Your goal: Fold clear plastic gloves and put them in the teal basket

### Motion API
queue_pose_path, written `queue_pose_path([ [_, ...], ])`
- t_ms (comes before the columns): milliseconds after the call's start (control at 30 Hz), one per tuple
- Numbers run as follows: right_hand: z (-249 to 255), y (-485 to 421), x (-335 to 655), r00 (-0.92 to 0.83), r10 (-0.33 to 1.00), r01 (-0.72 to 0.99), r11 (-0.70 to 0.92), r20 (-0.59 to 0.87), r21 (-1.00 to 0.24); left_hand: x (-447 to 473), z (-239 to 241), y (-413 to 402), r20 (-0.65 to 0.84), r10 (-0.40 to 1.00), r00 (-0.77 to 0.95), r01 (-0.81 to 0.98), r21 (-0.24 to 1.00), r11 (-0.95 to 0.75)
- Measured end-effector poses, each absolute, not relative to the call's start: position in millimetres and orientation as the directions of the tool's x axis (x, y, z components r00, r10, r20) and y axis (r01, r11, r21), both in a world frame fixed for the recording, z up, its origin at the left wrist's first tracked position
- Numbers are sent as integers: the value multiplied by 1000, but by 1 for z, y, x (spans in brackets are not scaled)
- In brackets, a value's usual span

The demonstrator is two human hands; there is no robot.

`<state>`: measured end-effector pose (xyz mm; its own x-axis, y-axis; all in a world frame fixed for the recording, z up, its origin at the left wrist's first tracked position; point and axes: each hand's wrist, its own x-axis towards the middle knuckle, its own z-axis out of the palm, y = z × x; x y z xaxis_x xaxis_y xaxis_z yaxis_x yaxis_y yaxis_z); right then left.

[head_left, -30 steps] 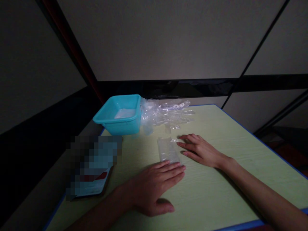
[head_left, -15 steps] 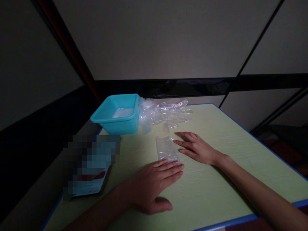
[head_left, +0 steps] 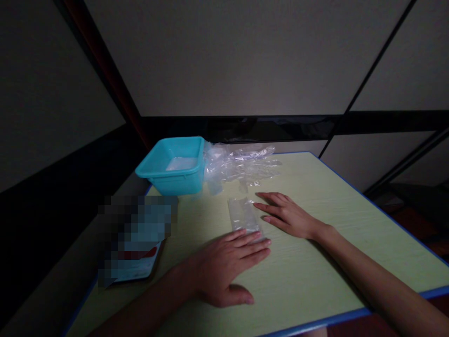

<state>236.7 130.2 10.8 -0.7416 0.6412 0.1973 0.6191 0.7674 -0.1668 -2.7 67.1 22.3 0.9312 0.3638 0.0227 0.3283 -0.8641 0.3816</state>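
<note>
A small folded piece of clear plastic film point(head_left: 243, 215) lies flat in the middle of the pale green table. My left hand point(head_left: 228, 267) rests palm down with its fingers stretched over the near edge of the film, the thumb apart on the tabletop. To the film's right, my right hand point(head_left: 286, 215) lies low with fingers spread, the fingertips at the film's right edge. Behind both hands, several crumpled clear plastic gloves point(head_left: 242, 164) are spread out, touching the side of a turquoise plastic basin point(head_left: 175, 180).
Something white lies inside the basin at the back left. A phone-like flat object point(head_left: 140, 267), partly pixelated, sits at the table's left edge. The table point(head_left: 336, 271) has a blue rim, and a grey panelled wall point(head_left: 245, 61) rises behind it.
The view has shifted very slightly. Both hands and the plastic film stay in nearly the same place.
</note>
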Motion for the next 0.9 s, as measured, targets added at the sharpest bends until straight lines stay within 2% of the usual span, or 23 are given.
queue_pose_path([
  [133,8,132,237,-736,645,624,764,205,-163,-3,22,68,73,351,934,295,401,-868],
  [267,8,131,238,-734,644,619,765,218,-176,-4,20,69,24,338,941,298,415,-859],
  [433,16,123,229,-818,515,460,853,256,-246,-4,20,69,31,351,936,303,437,-847],
  [600,16,114,213,-914,388,335,885,116,-323,-4,20,68,27,355,935,311,425,-850],
  [700,13,114,209,-915,401,369,874,42,-318,-4,18,68,30,363,931,316,425,-848],
  [900,11,122,210,-895,446,423,863,23,-278,-5,18,67,47,349,936,294,442,-847],
])
